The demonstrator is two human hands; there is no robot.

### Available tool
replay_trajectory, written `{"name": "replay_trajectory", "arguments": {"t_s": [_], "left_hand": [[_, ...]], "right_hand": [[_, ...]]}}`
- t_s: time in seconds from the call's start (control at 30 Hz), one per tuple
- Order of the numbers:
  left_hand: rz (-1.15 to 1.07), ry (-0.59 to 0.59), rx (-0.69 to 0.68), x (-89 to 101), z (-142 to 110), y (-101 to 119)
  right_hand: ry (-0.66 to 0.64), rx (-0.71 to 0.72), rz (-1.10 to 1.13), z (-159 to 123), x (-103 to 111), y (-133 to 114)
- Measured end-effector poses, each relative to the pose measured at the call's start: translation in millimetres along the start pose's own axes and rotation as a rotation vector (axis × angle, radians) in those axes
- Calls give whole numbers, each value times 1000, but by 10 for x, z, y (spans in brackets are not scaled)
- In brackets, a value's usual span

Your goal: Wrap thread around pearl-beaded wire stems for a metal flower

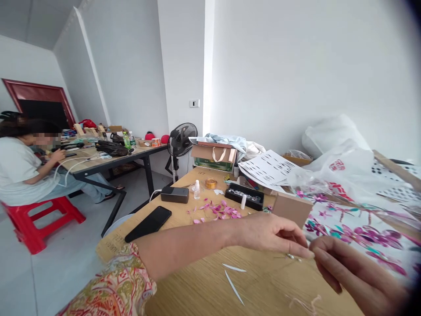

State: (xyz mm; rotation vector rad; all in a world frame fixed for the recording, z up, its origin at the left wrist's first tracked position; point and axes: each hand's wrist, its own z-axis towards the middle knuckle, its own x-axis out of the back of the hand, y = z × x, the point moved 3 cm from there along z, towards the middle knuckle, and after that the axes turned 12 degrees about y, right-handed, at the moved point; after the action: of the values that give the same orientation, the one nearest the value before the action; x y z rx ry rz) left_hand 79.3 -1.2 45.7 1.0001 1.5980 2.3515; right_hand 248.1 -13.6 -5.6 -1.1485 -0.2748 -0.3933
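My left hand (268, 232) reaches across the wooden table (184, 289), thumb and fingers drawn together in a pinch. Against its fingertips, my right hand (348, 267) also pinches, with its fingers bent. Whatever lies between the fingertips is too small to make out. Just below the left thumb are small white bead-like bits (291, 256) on what looks like thin wire. Two narrow white slivers, an upper one (234, 267) and a lower one (234, 287), lie on the tabletop. Near the front edge is a pale pink tangle of thread (304, 303).
Pink petals (223, 210), a black phone (148, 223), a small clear bottle (196, 191), a black box (174, 194) and a black tray (245, 196) lie beyond my left arm. Purple flower pieces (358, 235) cover the right side. Another person (19, 166) sits far left.
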Motion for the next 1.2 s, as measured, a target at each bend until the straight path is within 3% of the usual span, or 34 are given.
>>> {"name": "replay_trajectory", "arguments": {"t_s": [0.1,0.23,0.33,0.43,0.53,0.63,0.73,0.87,1.1,1.2], "left_hand": [[-97,-6,63,-144,9,-146],[-247,22,124,-182,52,-278],[-323,128,139,-173,69,-317],[-536,298,164,-142,73,-331],[-762,437,172,-126,58,-352],[-834,493,181,-160,20,-396],[-850,502,188,-219,-26,-430],[-832,478,198,-252,-52,-426],[-840,504,122,-95,-18,-435],[-789,464,121,-67,-18,-453]], "right_hand": [[-79,2,-79,44,-15,-106],[-111,-42,-82,103,-59,-169],[-58,-39,-22,122,-97,-216],[19,-64,110,77,-160,-257],[-27,-159,265,-42,-298,-239],[-90,-297,386,-169,-447,-158],[-93,-402,452,-233,-542,-59],[-72,-439,491,-229,-563,25],[3,-457,522,-212,-482,64],[16,-456,535,-224,-483,66]]}}
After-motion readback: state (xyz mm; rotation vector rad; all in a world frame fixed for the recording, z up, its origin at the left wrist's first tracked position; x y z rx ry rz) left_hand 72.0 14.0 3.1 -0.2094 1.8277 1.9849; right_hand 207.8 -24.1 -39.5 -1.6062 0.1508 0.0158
